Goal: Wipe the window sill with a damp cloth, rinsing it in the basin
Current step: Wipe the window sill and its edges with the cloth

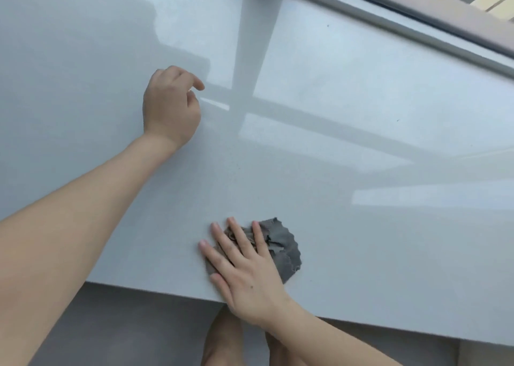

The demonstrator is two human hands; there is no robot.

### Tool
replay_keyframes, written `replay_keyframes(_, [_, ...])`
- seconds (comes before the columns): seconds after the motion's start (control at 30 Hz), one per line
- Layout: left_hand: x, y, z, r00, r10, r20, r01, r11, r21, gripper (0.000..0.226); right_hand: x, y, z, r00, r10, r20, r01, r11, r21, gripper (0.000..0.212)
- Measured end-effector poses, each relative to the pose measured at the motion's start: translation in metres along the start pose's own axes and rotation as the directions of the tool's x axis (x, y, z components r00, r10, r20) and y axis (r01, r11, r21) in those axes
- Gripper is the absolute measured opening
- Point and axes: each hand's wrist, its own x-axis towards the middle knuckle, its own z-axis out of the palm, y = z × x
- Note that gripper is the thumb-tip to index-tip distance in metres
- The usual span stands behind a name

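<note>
Left hand (171,109) is out on the sill (361,171), well apart from the cloth. Its fingers are loosely curled with the index a bit forward, and it holds nothing. It looks like a brace for leaning in, though I can't tell if the fingertips actually touch the surface.

Right hand (244,271) is near the sill's front edge, palm down, with fingers straight and spread. It presses flat on the cloth (288,251), not gripping it. The cloth is grey and crumpled, half under the fingers, with its ragged edge sticking out to the right.

Window frame (417,9) runs along the far right corner. Floor (111,332) and a bare foot (222,338) show below the edge. No basin in view.

Step in hand: the wipe itself, working the near strip of the sill. Most of the glossy surface lies beyond the cloth, so probably plenty is left to cover.

Next move calls for keeping the palm flat with even pressure and sweeping the cloth across or away toward the frame. It should stay bunched under the fingers so it doesn't slide off the front edge. A rinse would mean gathering it up first.
</note>
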Motion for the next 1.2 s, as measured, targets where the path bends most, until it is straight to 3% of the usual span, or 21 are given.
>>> replay_keyframes(0.07, [0.004, 0.004, 0.008, 0.999, 0.04, 0.022, -0.04, 0.999, -0.007, 0.032, -0.036, 0.048, -0.001, 1.0, 0.017, -0.019, -0.017, 1.0, -0.017, 0.048])
replay_keyframes(0.2, [0.017, 0.014, 0.021, 0.998, 0.059, 0.006, -0.059, 0.998, -0.035, 0.033, -0.087, 0.164, -0.022, 0.911, 0.411, -0.044, -0.41, 0.912, 0.028, 0.049])
replay_keyframes(0.33, [0.03, 0.019, 0.03, 0.999, 0.041, -0.025, -0.042, 0.999, -0.025, 0.04, -0.043, 0.177, -0.029, 0.82, 0.566, -0.089, -0.567, 0.824, 0.021, 0.051])
replay_keyframes(0.37, [0.033, 0.016, 0.033, 0.999, 0.036, -0.032, -0.036, 0.999, 0.001, 0.043, -0.021, 0.161, -0.027, 0.851, 0.513, -0.111, -0.516, 0.857, 0.008, 0.052])
replay_keyframes(0.4, [0.036, 0.013, 0.036, 0.999, 0.028, -0.034, -0.027, 0.999, 0.03, 0.045, -0.001, 0.14, -0.022, 0.925, 0.367, -0.099, -0.37, 0.929, -0.011, 0.05])
replay_keyframes(0.43, [0.039, 0.01, 0.038, 0.999, 0.019, -0.033, -0.017, 0.998, 0.056, 0.047, 0.016, 0.115, -0.017, 0.991, 0.128, -0.05, -0.129, 0.992, -0.018, 0.048])
replay_keyframes(0.47, [0.042, 0.007, 0.041, 0.999, 0.013, -0.03, -0.011, 0.997, 0.072, 0.047, 0.03, 0.095, -0.017, 0.992, -0.129, 0.012, 0.129, 0.992, 0.01, 0.05])
replay_keyframes(0.5, [0.045, 0.004, 0.042, 1.0, 0.01, -0.024, -0.008, 0.997, 0.083, 0.048, 0.045, 0.087, -0.02, 0.943, -0.329, 0.056, 0.325, 0.943, 0.065, 0.055])
replay_keyframes(0.57, [0.052, -0.001, 0.045, 1.0, 0.019, -0.023, -0.016, 0.994, 0.106, 0.047, 0.078, 0.109, -0.031, 0.879, -0.475, 0.046, 0.464, 0.873, 0.15, 0.06])
replay_keyframes(0.63, [0.061, 0.0, 0.047, 0.999, 0.033, -0.015, -0.031, 0.991, 0.134, 0.045, 0.121, 0.161, -0.045, 0.949, -0.31, -0.049, 0.314, 0.934, 0.169, 0.058])
replay_keyframes(0.7, [0.071, 0.006, 0.053, 0.999, 0.025, 0.024, -0.029, 0.984, 0.178, 0.043, 0.164, 0.225, -0.067, 0.985, 0.081, -0.154, -0.036, 0.961, 0.275, 0.054])
replay_keyframes(0.77, [0.078, 0.015, 0.06, 0.996, 0.016, 0.091, -0.039, 0.968, 0.248, 0.042, 0.187, 0.261, -0.085, 0.917, 0.351, -0.191, -0.259, 0.886, 0.385, 0.047])
replay_keyframes(0.87, [0.084, 0.034, 0.072, 0.981, -0.054, 0.189, -0.006, 0.953, 0.304, 0.043, 0.167, 0.267, -0.072, 0.84, 0.441, -0.315, -0.365, 0.89, 0.273, 0.026])
replay_keyframes(0.97, [0.09, 0.058, 0.088, 0.972, -0.113, 0.204, 0.036, 0.937, 0.349, 0.05, 0.132, 0.252, -0.059, 0.683, 0.644, -0.346, -0.594, 0.765, 0.249, 0.045])
replay_keyframes(1.0, [0.091, 0.065, 0.092, 0.972, -0.124, 0.2, 0.044, 0.93, 0.365, 0.051, 0.133, 0.246, -0.056, 0.7, 0.631, -0.335, -0.58, 0.776, 0.248, 0.051])
replay_keyframes(1.1, [0.094, 0.068, 0.098, 0.98, -0.133, 0.151, 0.07, 0.93, 0.36, 0.049, 0.17, 0.231, -0.053, 0.917, 0.301, -0.26, -0.293, 0.954, 0.068, 0.051])
replay_keyframes(1.13, [0.094, 0.066, 0.098, 0.983, -0.132, 0.13, 0.081, 0.936, 0.342, 0.047, 0.191, 0.234, -0.059, 0.939, 0.253, -0.232, -0.25, 0.967, 0.04, 0.049])
replay_keyframes(1.2, [0.093, 0.063, 0.097, 0.986, -0.134, 0.1, 0.098, 0.947, 0.306, 0.045, 0.239, 0.253, -0.074, 0.929, 0.318, -0.191, -0.321, 0.947, 0.011, 0.048])
